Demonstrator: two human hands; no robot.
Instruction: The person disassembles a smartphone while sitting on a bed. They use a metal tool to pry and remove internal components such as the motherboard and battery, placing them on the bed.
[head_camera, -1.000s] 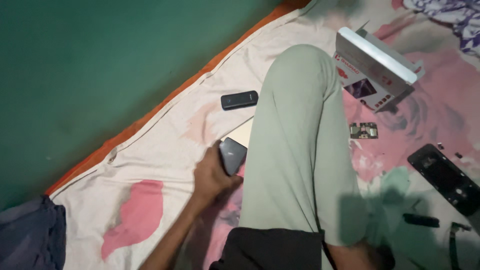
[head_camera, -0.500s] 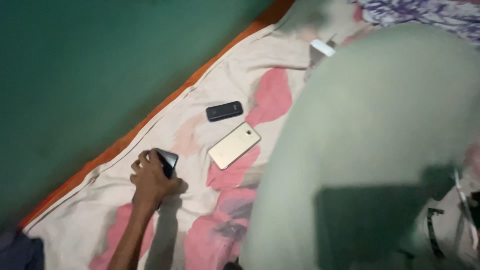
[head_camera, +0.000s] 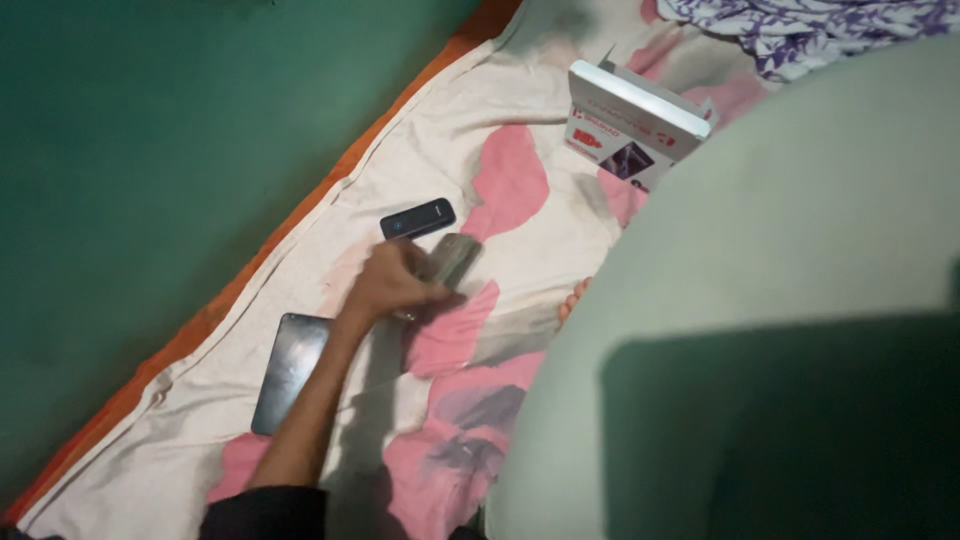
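Nearest the camera: the big pale-green knee (head_camera: 760, 330) fills the right side, hiding anything behind it; the right hand is out of view. Left of the knee, a dark flat phone (head_camera: 288, 370) lies face up on the pink-and-white sheet (head_camera: 520, 190), just beside the forearm. Further out, the left hand (head_camera: 395, 285) has its fingers closed around a light-coloured phone (head_camera: 452, 260), which looks tilted, one end off the sheet; the picture is blurred, so I can't tell how firm the grip is. To do it well: hold by the long edges, thumb off the screen, lift clear of the small black phone (head_camera: 417, 218) just beyond the hand. Farthest, above the knee, a white box (head_camera: 635, 110) stands open; its contents can't be made out.
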